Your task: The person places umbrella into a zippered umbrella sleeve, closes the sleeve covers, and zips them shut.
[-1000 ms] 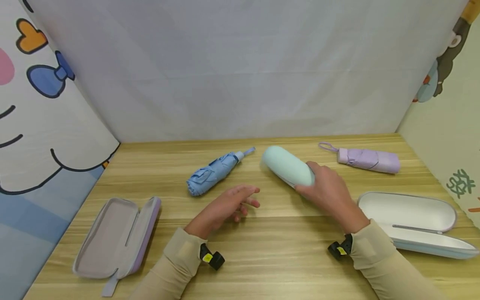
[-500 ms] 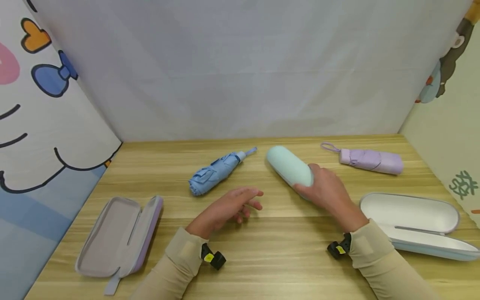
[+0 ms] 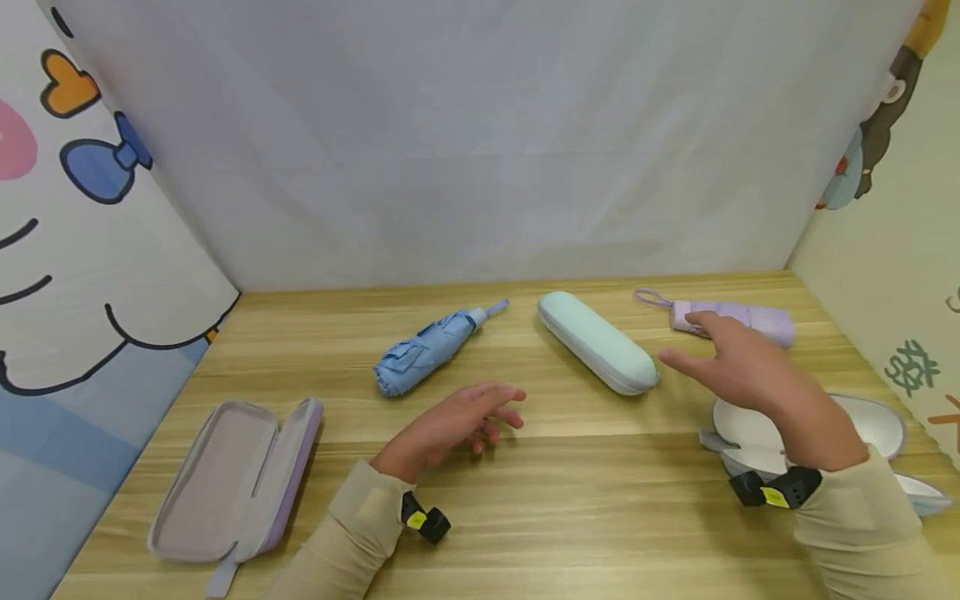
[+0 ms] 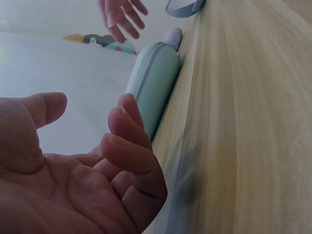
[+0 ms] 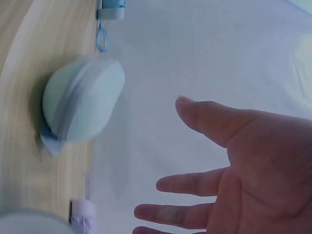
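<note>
A closed mint-green zip case lies slanted at the middle of the wooden table. My right hand hovers right of it with thumb and fingers spread, holding nothing. In the head view that hand overlaps the folded lilac umbrella and an opened pale-blue case. The right wrist view shows the mint case apart from my spread fingers. My left hand, fingers loosely bent and empty, is left of the mint case, in front of the folded blue umbrella.
An opened lilac case with a grey lining lies at the front left, its strap pointing toward me. A white cloth hangs behind the table's back edge. Printed cloths stand at both sides.
My right hand has let go of the mint case and moved right, over the lilac umbrella and pale-blue case. The mint case now lies free. My left hand stays where it was.
</note>
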`<state>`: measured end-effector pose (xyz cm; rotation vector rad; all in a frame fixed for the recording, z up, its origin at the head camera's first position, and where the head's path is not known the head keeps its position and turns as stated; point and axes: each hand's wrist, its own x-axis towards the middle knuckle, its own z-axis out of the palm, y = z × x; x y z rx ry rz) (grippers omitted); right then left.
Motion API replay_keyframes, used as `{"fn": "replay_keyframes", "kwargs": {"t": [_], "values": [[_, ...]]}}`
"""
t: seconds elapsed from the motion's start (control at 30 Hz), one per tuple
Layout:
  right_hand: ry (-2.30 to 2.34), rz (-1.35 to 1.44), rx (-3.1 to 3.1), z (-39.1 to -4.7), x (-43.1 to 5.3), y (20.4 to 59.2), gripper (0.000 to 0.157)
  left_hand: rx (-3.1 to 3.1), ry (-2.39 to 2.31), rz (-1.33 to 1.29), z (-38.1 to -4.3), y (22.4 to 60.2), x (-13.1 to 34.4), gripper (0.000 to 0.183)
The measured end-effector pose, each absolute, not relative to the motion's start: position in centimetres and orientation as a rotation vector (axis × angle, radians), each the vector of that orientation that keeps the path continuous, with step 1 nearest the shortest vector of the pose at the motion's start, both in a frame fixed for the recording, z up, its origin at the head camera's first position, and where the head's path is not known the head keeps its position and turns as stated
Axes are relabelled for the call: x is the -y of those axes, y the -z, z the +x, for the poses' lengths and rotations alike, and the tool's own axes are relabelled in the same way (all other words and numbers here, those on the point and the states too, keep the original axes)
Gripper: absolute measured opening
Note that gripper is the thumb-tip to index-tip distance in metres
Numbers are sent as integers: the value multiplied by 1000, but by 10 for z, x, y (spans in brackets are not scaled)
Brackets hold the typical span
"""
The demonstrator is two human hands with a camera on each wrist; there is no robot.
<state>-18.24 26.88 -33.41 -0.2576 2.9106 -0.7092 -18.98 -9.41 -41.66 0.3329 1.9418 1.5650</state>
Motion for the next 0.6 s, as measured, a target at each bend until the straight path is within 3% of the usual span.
{"fn": "replay_keyframes", "kwargs": {"t": [0.6], "values": [[437, -270, -2879, -168, -372, 353, 62, -1945, -1555, 318, -190, 418, 98, 53]]}}
